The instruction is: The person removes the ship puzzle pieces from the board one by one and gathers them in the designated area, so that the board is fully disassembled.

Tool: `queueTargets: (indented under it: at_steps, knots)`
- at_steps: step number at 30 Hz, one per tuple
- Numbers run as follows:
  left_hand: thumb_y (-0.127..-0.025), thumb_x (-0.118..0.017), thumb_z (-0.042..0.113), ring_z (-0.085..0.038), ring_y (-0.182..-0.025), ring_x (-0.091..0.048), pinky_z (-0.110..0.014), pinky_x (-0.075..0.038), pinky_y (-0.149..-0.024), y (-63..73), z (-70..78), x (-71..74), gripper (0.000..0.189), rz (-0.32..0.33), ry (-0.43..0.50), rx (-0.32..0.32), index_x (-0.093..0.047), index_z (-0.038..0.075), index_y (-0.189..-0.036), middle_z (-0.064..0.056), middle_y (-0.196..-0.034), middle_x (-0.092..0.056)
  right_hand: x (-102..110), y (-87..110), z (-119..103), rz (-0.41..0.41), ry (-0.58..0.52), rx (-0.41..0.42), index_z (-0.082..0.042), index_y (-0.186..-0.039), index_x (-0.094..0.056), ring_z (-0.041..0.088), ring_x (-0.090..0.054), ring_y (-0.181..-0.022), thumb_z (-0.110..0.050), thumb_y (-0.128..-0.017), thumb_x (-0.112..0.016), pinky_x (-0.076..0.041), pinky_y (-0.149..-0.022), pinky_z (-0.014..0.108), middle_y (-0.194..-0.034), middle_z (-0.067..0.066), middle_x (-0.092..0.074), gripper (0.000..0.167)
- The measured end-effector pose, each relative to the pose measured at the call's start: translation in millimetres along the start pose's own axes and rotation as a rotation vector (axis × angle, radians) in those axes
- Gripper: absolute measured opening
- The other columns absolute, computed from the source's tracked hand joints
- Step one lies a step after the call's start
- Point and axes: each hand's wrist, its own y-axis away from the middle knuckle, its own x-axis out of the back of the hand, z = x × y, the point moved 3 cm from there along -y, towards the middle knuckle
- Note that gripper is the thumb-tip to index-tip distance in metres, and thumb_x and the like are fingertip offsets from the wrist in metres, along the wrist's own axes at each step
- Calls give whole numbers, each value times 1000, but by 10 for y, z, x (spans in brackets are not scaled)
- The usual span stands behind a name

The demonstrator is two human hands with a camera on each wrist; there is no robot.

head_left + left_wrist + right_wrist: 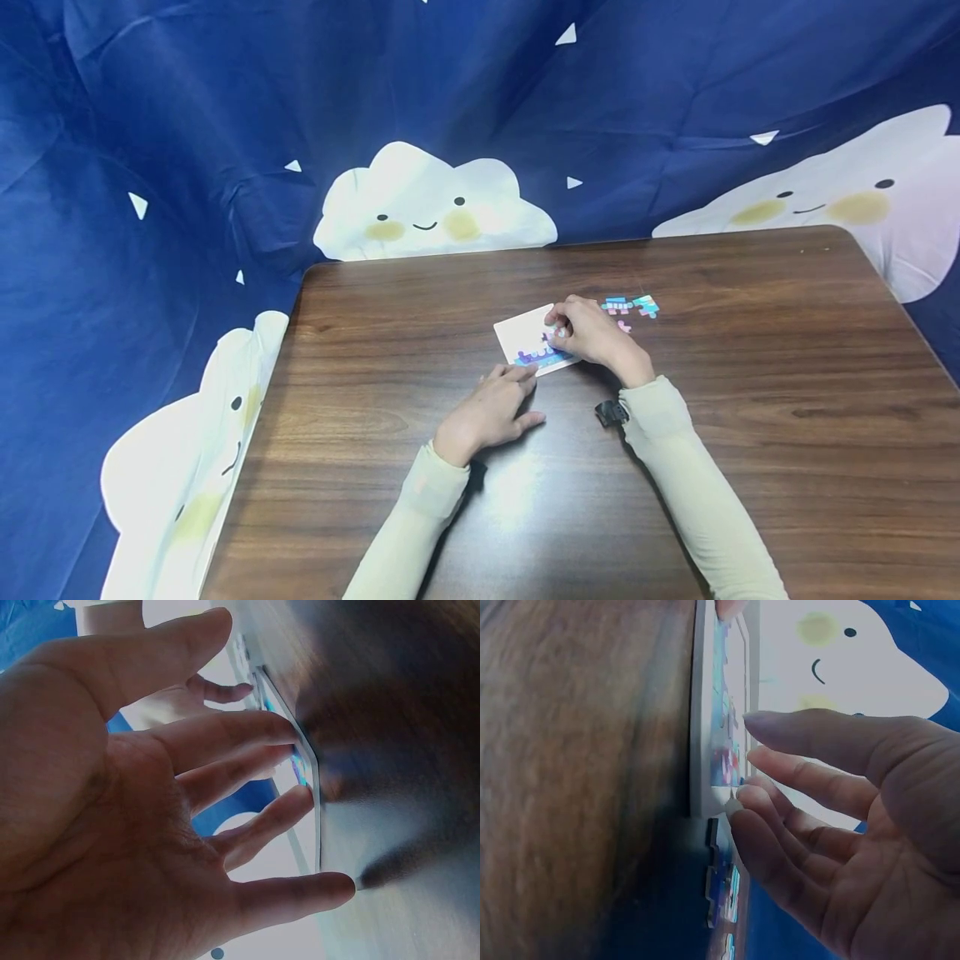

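A white puzzle tray (521,332) lies at an angle on the table, with purple and blue jigsaw pieces (542,358) fitted along its near side. My right hand (596,333) reaches over the tray's right part. Its thumb and bent fingers pinch a small purple-and-white puzzle piece (555,332) at the tray surface; the fingertips partly hide it. In the right wrist view the fingertips (754,754) sit close against the tray (699,750). My left hand (491,412) has its fingers spread, with fingertips (301,796) touching the tray's near edge (317,817).
Several loose puzzle pieces (617,306) lie on the brown wooden table (390,333) to the right of the tray, a pink one (623,327) nearest my right hand. A blue curtain (450,83) with white clouds hangs behind the table and along its left side.
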Motion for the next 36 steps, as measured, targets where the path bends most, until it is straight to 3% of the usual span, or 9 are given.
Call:
queueTargets:
  at_steps: [6,17,36]
  knots:
    - [-103,-63,43,-35,-151,-41,-68,-39,-117,-1,-6,-2,65,2,4,7,-49,5,-154,-5,-169,-39,-21,6,-12,-29,33,-12,-4,-121,-72,28,-53,-96,-15,-89,-81,-42,-83,40,-103,13,-60,35]
    - [-103,-63,43,-34,-150,-41,-67,-38,-118,-2,-7,-10,65,3,3,9,-50,6,-155,-4,-169,-39,-40,2,23,-50,33,-4,-8,-115,-74,25,-50,-89,-13,-85,-83,-39,-77,35,-99,12,-56,32]
    - [-103,-64,43,-33,-149,-42,-65,-40,-118,3,8,0,65,4,-13,7,-51,5,-153,-5,-168,-40,-31,10,9,-69,15,-14,-10,-115,-71,23,-50,-87,-11,-85,-81,-39,-75,34,-100,11,-54,31]
